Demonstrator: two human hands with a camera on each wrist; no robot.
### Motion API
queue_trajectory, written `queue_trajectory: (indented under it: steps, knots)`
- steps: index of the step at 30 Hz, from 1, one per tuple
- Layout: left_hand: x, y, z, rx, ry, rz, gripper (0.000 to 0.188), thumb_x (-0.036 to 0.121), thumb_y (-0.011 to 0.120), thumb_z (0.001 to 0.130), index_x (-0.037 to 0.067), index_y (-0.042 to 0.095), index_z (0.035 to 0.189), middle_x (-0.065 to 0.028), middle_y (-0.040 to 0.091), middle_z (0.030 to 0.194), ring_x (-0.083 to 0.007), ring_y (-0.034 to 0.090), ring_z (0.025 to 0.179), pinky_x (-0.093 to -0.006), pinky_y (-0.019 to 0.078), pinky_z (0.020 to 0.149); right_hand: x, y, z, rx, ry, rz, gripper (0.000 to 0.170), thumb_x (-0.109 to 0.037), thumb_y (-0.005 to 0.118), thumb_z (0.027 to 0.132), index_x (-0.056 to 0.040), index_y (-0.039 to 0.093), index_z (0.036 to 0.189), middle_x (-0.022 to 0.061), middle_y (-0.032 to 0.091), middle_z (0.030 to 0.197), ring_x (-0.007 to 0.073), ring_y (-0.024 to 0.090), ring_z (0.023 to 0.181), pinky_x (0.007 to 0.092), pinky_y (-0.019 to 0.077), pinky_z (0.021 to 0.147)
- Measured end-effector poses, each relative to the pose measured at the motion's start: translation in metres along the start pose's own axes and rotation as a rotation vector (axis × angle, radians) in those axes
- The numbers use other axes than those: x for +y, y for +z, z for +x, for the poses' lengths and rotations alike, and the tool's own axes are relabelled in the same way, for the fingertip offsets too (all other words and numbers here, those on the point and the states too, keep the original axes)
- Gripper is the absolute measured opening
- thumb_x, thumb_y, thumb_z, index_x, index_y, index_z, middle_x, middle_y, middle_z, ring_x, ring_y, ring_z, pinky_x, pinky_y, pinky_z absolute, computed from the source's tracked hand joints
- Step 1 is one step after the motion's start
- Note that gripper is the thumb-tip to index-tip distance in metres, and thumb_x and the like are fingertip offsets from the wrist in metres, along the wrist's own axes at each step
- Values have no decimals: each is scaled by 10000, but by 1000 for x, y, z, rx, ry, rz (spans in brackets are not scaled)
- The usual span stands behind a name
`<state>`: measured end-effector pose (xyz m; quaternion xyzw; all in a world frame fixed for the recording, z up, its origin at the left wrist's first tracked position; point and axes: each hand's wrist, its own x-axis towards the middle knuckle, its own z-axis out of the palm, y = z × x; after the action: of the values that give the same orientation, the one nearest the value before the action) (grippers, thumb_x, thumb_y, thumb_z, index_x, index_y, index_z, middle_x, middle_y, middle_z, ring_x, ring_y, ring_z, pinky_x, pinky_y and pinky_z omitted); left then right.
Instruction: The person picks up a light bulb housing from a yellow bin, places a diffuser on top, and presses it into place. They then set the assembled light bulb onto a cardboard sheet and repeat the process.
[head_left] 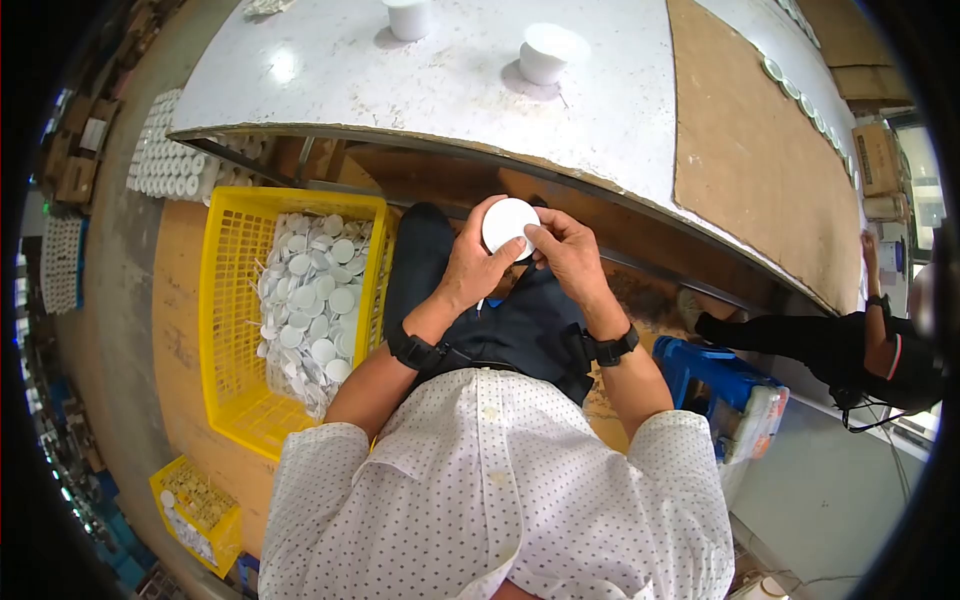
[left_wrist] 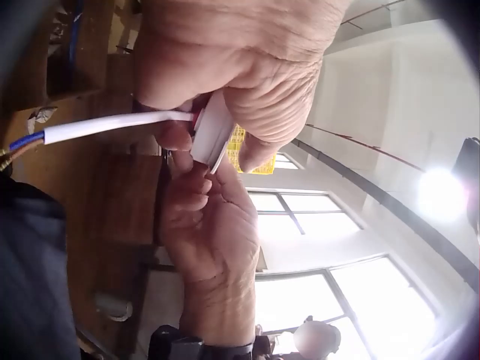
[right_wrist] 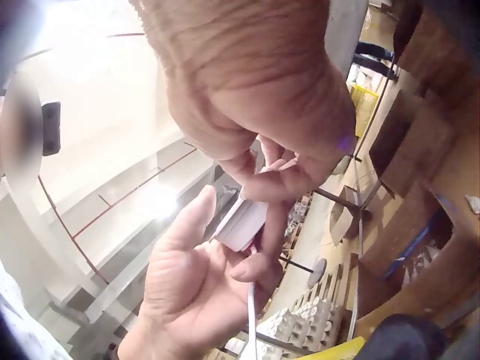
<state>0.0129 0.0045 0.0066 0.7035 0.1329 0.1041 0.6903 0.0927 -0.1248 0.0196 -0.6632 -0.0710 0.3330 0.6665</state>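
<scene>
Over the person's lap, a white round disc-shaped fitting [head_left: 508,222] is held between both hands. The left hand [head_left: 468,265] grips its left side, thumb on the flat face. At the right edge, the right hand [head_left: 573,262] pinches it, thumb on the face near the left thumb. Side-on in the left wrist view, the fitting [left_wrist: 213,133] shows a thick rim. A white cable [left_wrist: 112,126] leaves its back, with blue and brown wires at the stripped end. In the right wrist view the cable [right_wrist: 252,319] hangs down past the left fingers.
A yellow crate [head_left: 225,330] full of similar white discs [head_left: 310,300] stands left of the person. Ahead is a white table [head_left: 450,90] bearing white cups [head_left: 545,55] and a brown board [head_left: 750,140]. A blue stool [head_left: 700,375] and another person [head_left: 850,340] are at right.
</scene>
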Motion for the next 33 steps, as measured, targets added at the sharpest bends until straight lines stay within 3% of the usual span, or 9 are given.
queue_trajectory:
  steps: [2, 6, 11, 17, 26, 27, 29, 31, 33]
  knots:
    - [-3, 0, 0, 13, -3, 12, 514, 223, 608, 789, 33, 391, 1215, -94, 537, 993, -105, 530, 746, -212, 449, 582, 3, 1, 1, 5, -11, -16, 245, -139, 604, 814, -1, 576, 1014, -5, 555, 721, 37, 479, 564, 167, 407, 495]
    - [-5, -1, -1, 19, 14, 54, 490, 206, 594, 798, 35, 392, 1210, -91, 539, 986, -97, 526, 722, -203, 444, 566, 7, 3, 2, 13, -15, 7, 235, -136, 614, 808, -9, 572, 1002, -9, 548, 712, 38, 476, 561, 167, 405, 492]
    - [-4, 1, -2, 31, 24, 52, 460, 163, 562, 798, 45, 394, 1209, -111, 538, 1014, -151, 543, 835, -246, 463, 679, 9, 3, 3, 23, 28, 87, 153, -119, 631, 795, -44, 506, 841, -16, 508, 636, 41, 451, 503, 165, 375, 445]
    - [0, 2, -2, 18, 22, 46, 440, 119, 540, 783, 45, 403, 1195, -134, 534, 1039, -205, 529, 949, -304, 433, 813, 13, 3, 4, 32, 44, 107, 218, -114, 646, 787, -77, 435, 745, -16, 466, 580, 46, 420, 448, 177, 331, 387]
    - [-11, 6, 1, 66, -10, 31, 412, 92, 568, 761, 20, 450, 1149, -111, 547, 1031, -173, 534, 928, -285, 449, 786, 15, 7, 0, 67, 21, 117, 200, -111, 632, 793, -35, 449, 764, 17, 506, 625, 56, 455, 478, 191, 373, 413]
    - [-15, 6, 3, 78, -3, -37, 397, 83, 578, 759, 23, 468, 1135, -90, 557, 1016, -153, 536, 914, -269, 467, 752, 19, 4, 4, 80, -3, -66, 173, -112, 621, 800, -34, 471, 765, 20, 525, 658, 59, 476, 525, 201, 399, 457]
    - [-14, 1, 2, 81, -176, -167, 370, 59, 585, 745, 11, 501, 1103, -118, 578, 1006, -168, 555, 915, -286, 447, 800, 9, -5, -1, -27, 72, -21, 149, -119, 623, 797, -31, 503, 787, 7, 527, 676, 51, 481, 587, 198, 407, 509]
    - [-28, -13, 4, 113, -155, -259, 292, 87, 578, 794, -4, 533, 1068, -97, 597, 970, -145, 566, 873, -263, 456, 774, -4, -24, -2, -23, -83, -120, 143, -162, 606, 816, -45, 525, 826, -18, 520, 665, 38, 475, 581, 187, 403, 525]
    - [-43, -42, 5, 208, -216, -294, 248, 120, 541, 837, -4, 543, 1052, -78, 598, 940, -134, 569, 836, -254, 461, 747, -28, -59, -1, 126, -266, -306, 121, -144, 586, 826, -28, 556, 839, -23, 537, 702, 43, 486, 615, 192, 409, 553]
